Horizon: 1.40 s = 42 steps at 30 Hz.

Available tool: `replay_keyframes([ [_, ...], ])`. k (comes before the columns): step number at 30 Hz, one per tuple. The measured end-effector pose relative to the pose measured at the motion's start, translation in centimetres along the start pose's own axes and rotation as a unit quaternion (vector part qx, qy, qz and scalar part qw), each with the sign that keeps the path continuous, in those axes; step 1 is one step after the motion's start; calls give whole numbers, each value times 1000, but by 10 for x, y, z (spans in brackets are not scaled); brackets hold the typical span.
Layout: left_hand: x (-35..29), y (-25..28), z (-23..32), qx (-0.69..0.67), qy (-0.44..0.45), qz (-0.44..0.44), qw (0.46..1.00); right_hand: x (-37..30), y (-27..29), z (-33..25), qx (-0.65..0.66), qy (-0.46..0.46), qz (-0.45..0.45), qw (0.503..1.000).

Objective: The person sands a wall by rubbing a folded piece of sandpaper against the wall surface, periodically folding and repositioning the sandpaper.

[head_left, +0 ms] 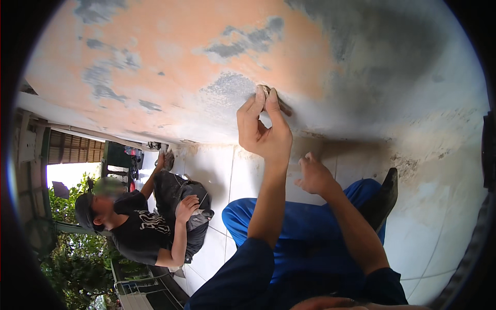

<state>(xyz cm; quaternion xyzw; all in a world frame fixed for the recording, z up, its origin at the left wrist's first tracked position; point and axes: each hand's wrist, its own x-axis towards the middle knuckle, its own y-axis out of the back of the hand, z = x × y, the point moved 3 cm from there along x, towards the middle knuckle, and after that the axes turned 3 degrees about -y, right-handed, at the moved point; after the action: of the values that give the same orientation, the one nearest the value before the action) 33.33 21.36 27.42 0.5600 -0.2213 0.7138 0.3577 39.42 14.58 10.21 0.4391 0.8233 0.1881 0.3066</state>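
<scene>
My left hand [266, 126] is raised to the wall [305, 57], its thumb and fingers pinched on a small flat brown piece [283, 106] pressed to the surface. Fingers and palm hide part of that piece, and its exact kind is unclear. Beside it lies a rough grey patch [227, 90] where the peach paint is gone. Lower and to the right, my right hand [316, 176] hangs over the floor near my knee, fingers loosely bent and apart, holding nothing.
White floor tiles [206, 160] meet the wall's stained foot. My blue-trousered leg [299, 222] and black shoe [380, 201] lie below my hands. At left a co-worker in a black shirt [142, 227] sits close to the wall, one hand [165, 159] reaching toward its base.
</scene>
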Motion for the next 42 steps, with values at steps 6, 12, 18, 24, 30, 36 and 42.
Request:
replay_keyframes([
  [6, 58, -12, 19, -131, 53, 50, 989, 2, 1, -4, -7, 3, -31, 999],
  [12, -7, -8, 5, 17, -42, -11, 999, 3, 1, 1, 8, 6, -19, 1000],
  [18, 47, -12, 22, -118, 59, 17, 991, 0, 6, 4, 17, 3, -18, 1000],
  [24, -22, 0, -1, 8, 16, -2, 1000, -1, -3, 4, 2, 7, -28, 1000],
  [30, -21, 20, 19, -100, 120, -65, 986, -4, -8, 13, -22, 16, -1, 1000],
  [36, -56, 64, 2, -279, 325, -117, 896, -16, 10, 26, 47, 109, 114, 986],
  [42, -111, 94, -25, -384, 512, -170, 749, -57, 49, 8, 312, 92, 163, 931],
])
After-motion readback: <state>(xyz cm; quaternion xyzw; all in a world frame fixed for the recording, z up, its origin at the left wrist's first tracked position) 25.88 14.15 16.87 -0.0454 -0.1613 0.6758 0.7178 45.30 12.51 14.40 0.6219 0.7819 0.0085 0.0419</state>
